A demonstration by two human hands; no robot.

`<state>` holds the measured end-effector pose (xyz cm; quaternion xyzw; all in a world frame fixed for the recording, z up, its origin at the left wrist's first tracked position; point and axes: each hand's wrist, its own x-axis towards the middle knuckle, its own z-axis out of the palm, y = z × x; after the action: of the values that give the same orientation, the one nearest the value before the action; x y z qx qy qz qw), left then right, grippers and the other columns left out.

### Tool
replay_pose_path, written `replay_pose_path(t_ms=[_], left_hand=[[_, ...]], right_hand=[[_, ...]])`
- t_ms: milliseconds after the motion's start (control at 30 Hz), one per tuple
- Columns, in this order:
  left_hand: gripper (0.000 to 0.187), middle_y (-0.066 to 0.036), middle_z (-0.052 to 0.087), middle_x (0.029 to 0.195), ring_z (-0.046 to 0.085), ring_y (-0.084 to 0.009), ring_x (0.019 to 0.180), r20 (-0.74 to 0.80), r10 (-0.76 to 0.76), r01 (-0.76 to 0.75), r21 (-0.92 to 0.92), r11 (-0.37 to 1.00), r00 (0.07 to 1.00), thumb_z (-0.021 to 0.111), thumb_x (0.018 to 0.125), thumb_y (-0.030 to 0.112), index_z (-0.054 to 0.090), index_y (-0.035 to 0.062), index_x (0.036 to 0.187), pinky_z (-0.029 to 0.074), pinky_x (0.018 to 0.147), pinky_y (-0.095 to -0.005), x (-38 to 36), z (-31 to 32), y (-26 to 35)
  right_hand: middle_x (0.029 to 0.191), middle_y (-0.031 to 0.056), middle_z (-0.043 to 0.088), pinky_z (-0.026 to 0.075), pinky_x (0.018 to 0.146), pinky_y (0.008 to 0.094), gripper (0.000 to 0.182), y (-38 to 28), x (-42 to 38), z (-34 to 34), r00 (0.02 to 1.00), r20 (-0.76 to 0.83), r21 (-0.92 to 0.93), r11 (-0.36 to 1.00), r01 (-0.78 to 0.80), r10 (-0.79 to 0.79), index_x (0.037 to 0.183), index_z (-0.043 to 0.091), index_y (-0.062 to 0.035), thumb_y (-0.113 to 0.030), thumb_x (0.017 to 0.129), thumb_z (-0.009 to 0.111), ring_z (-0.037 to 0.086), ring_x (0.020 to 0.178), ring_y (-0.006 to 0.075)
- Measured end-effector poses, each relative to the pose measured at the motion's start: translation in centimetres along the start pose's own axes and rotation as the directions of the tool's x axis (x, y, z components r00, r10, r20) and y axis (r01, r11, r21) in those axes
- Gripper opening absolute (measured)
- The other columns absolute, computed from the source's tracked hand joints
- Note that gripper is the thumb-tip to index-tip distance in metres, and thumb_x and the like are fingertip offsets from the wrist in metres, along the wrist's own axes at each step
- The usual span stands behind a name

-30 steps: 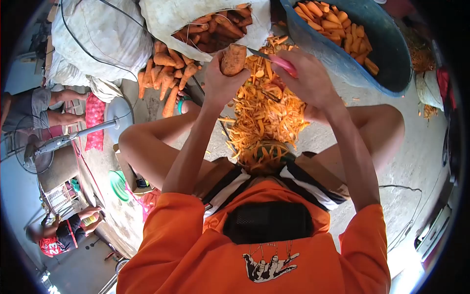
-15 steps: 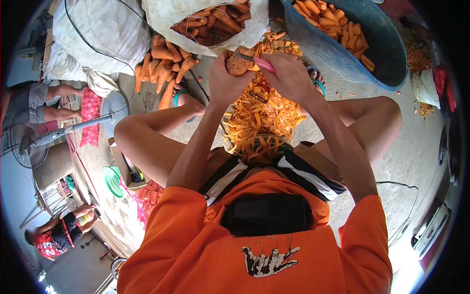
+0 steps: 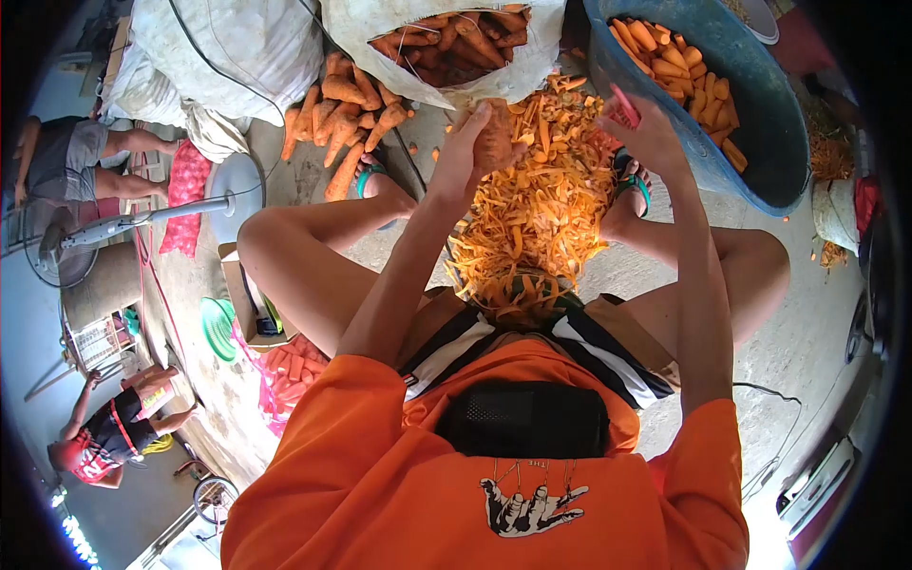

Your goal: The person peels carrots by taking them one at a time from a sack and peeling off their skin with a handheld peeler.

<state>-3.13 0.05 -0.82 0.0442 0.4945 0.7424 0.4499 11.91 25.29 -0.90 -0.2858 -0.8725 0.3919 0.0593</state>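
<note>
My left hand [image 3: 458, 157] is wrapped round a thick, unpeeled carrot [image 3: 493, 139], held above the heap of orange peelings [image 3: 532, 214] between my feet. Well to the right, near the rim of the blue tub, my right hand [image 3: 654, 138] is closed on a pink-handled peeler [image 3: 621, 104]. The peeler is apart from the carrot, and its blade cannot be made out clearly. Whole carrots [image 3: 334, 112] lie in a loose pile beyond my left foot.
An open white sack [image 3: 432, 87] of unpeeled carrots stands ahead. The blue tub [image 3: 655, 123] at the right holds peeled carrots [image 3: 679, 65]. A fan [image 3: 142, 220] stands at the left, with two other people [image 3: 71, 157] [image 3: 119, 423] beyond. A cable [image 3: 407, 157] crosses the floor.
My right hand has drawn the peeler off the carrot, up and to the right towards the tub. The carrot in my left hand has turned more upright. The view has shifted slightly.
</note>
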Motion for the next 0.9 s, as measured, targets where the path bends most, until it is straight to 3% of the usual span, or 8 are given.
replay_pose_path(t_ms=[133,200,467,533,633,767,833,900], left_hand=[[0.04,-0.008,0.065,0.112,0.068,-0.0251,0.103,0.142,-0.178,0.191,-0.087,0.978,0.974,0.05,0.107,0.039,0.055,0.0061,0.13,0.057,0.087,-0.0392,0.5,-0.9,-0.8],[0.041,-0.01,0.067,0.115,0.068,-0.0254,0.102,0.254,-0.271,0.335,-0.259,0.906,0.929,0.045,0.109,0.039,0.056,0.0061,0.129,0.057,0.087,-0.0402,0.3,-0.6,-0.9],[0.037,-0.007,0.067,0.116,0.067,-0.0195,0.101,0.29,-0.288,0.375,-0.315,0.872,0.913,0.042,0.11,0.037,0.058,0.0096,0.129,0.058,0.086,-0.0391,-0.5,0.8,-1.8],[0.038,-0.006,0.067,0.115,0.068,-0.0184,0.101,0.15,-0.248,0.275,-0.2,0.94,0.957,0.042,0.11,0.037,0.058,0.0085,0.129,0.058,0.086,-0.0391,-1.6,2.6,-0.8],[0.038,-0.006,0.067,0.117,0.068,-0.0185,0.102,0.164,-0.284,0.31,-0.165,0.936,0.945,0.043,0.11,0.037,0.058,0.0086,0.131,0.058,0.086,-0.0392,-1.3,1.9,-1.5],[0.037,-0.007,0.067,0.117,0.068,-0.0178,0.101,0.226,-0.247,0.287,-0.167,0.943,0.942,0.044,0.11,0.036,0.057,0.0094,0.132,0.059,0.085,-0.0384,-0.9,1.0,-1.6],[0.035,-0.007,0.067,0.116,0.068,-0.0172,0.101,0.262,-0.373,0.432,-0.225,0.873,0.89,0.044,0.11,0.036,0.058,0.0101,0.13,0.059,0.084,-0.0374,-1.3,0.3,-0.8],[0.036,-0.006,0.067,0.115,0.068,-0.0169,0.101,0.206,-0.368,0.407,-0.198,0.892,0.907,0.044,0.11,0.036,0.058,0.0098,0.13,0.059,0.083,-0.0369,-1.7,0.8,-0.8]], right_hand=[[0.088,-0.0012,0.064,0.052,0.072,0.0274,0.024,-3.6,-0.6,0.9,0.991,-0.055,0.339,0.932,0.131,-0.12,0.101,0.064,-0.0046,-0.021,0.092,0.079,0.061,0.079,0.0073],[0.081,-0.0047,0.06,0.049,0.07,0.0243,0.029,-5.0,-1.2,1.5,0.97,-0.137,0.657,0.714,0.24,-0.2,0.098,0.063,-0.0041,-0.019,0.087,0.086,0.056,0.08,0.0028],[0.08,-0.0008,0.057,0.049,0.071,0.0278,0.039,-7.2,-3.1,3.7,0.892,-0.195,0.49,0.747,0.449,-0.408,0.096,0.063,-0.0032,-0.025,0.08,0.091,0.055,0.075,0.0096],[0.093,0.0053,0.069,0.054,0.075,0.0271,0.031,-7.6,-3.2,3.6,0.749,-0.275,0.219,0.72,0.659,-0.602,0.099,0.069,-0.0027,-0.012,0.079,0.09,0.065,0.083,0.0116],[0.093,0.0124,0.071,0.055,0.077,0.0311,0.029,-7.5,-3.1,3.3,0.76,-0.257,0.186,0.741,0.645,-0.597,0.09,0.068,-0.0012,-0.014,0.078,0.091,0.068,0.085,0.0162],[0.087,0.0065,0.071,0.053,0.074,0.0305,0.038,-3.2,-0.5,3.7,0.828,-0.165,0.211,0.8,0.561,-0.536,0.094,0.069,-0.0014,-0.03,0.081,0.089,0.068,0.083,0.0133],[0.081,0.0026,0.069,0.053,0.071,0.0296,0.035,-1.6,1.3,3.1,0.927,-0.313,0.461,0.82,0.34,-0.209,0.094,0.068,-0.0015,-0.029,0.083,0.087,0.064,0.078,0.0095],[0.08,0.0013,0.069,0.053,0.069,0.0286,0.036,-1.9,0.8,2.8,0.906,-0.344,0.485,0.779,0.398,-0.248,0.098,0.069,-0.0015,-0.029,0.083,0.088,0.063,0.076,0.0082]])
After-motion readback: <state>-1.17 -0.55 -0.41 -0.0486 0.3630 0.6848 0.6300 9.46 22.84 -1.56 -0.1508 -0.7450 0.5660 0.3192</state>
